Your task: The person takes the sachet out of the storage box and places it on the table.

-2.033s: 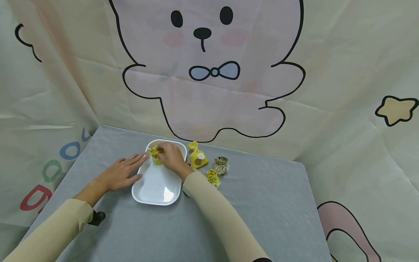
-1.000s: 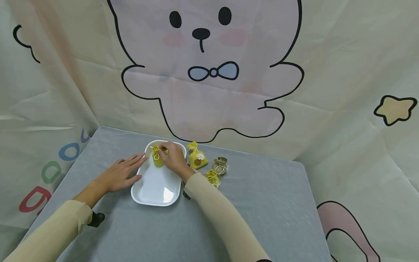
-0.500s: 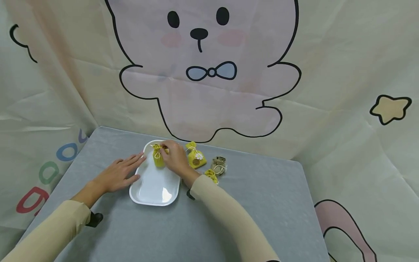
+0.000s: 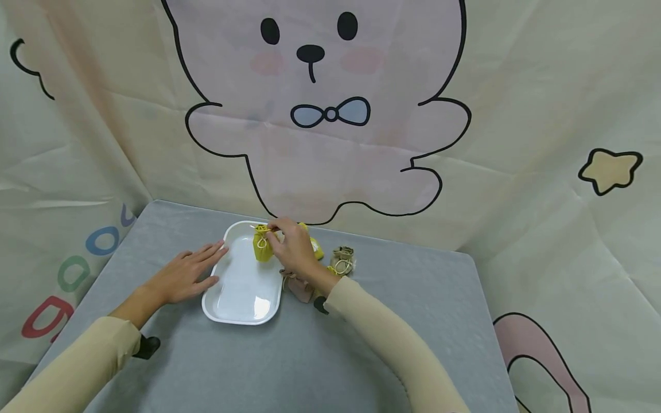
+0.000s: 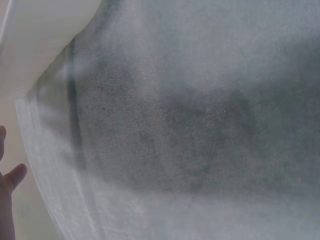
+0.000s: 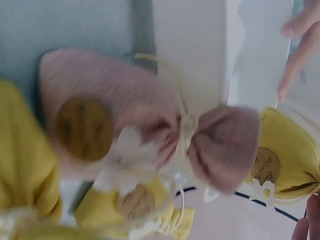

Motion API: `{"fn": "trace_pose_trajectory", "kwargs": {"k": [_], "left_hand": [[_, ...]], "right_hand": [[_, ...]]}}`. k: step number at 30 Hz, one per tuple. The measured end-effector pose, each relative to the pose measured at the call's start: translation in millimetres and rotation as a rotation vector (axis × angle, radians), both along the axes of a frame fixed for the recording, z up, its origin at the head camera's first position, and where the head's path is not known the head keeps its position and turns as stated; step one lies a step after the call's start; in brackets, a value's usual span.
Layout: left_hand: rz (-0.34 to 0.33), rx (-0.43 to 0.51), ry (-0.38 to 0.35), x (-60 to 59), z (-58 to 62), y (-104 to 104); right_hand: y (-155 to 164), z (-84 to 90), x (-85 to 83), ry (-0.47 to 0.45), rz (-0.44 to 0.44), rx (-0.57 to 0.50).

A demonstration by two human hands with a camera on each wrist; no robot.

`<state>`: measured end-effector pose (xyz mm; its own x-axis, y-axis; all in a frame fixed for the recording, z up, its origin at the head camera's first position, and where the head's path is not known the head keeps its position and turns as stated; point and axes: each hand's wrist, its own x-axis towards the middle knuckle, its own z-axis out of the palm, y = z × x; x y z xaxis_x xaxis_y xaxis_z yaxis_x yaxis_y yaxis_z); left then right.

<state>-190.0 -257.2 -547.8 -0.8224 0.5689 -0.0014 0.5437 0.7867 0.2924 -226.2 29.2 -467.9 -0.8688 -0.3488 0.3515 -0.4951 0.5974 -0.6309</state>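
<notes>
My right hand [image 4: 294, 246] pinches the gathered top of a small yellow drawstring pouch [image 4: 262, 245]. The pouch hangs upright over the right back part of a white tray [image 4: 242, 312]. In the right wrist view this yellow pouch [image 6: 295, 150] shows a round brown label and a white flower, with fingertips [image 6: 313, 212] at its neck. My left hand [image 4: 181, 278] lies with straight fingers, their tips at the tray's left rim. Its thumb [image 5: 16, 175] shows at the edge of the left wrist view, below the tray [image 5: 45, 35].
Right of the tray lie a dusty-pink pouch [image 4: 300, 288], another yellow pouch [image 4: 317, 248] mostly behind my right hand, and an olive-grey pouch [image 4: 342, 261]. One more yellow pouch peeks out by the wrist. A grey cloth covers the table [image 4: 248, 367]; a printed curtain [image 4: 361, 149] hangs behind.
The pinched yellow pouch has come more upright and moved right across the tray with my right hand. The pink pouch has come out from behind the right arm. My left hand stays at the rim.
</notes>
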Motion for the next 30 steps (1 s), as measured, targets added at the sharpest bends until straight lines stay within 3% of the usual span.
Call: {"fn": "trace_pose_trajectory", "kwargs": {"k": [6, 17, 30], "left_hand": [[0.001, 0.000, -0.003, 0.9, 1.3, -0.4], [0.002, -0.001, -0.013, 1.4, 2.3, 0.2], [-0.001, 0.014, 0.001, 3.0, 1.0, 0.5]], "right_hand": [[22.6, 8.7, 2.7, 0.060, 0.017, -0.025], [74.6, 14.3, 6.2, 0.149, 0.070, -0.172], [115.8, 20.8, 21.7, 0.231, 0.065, -0.188]]}}
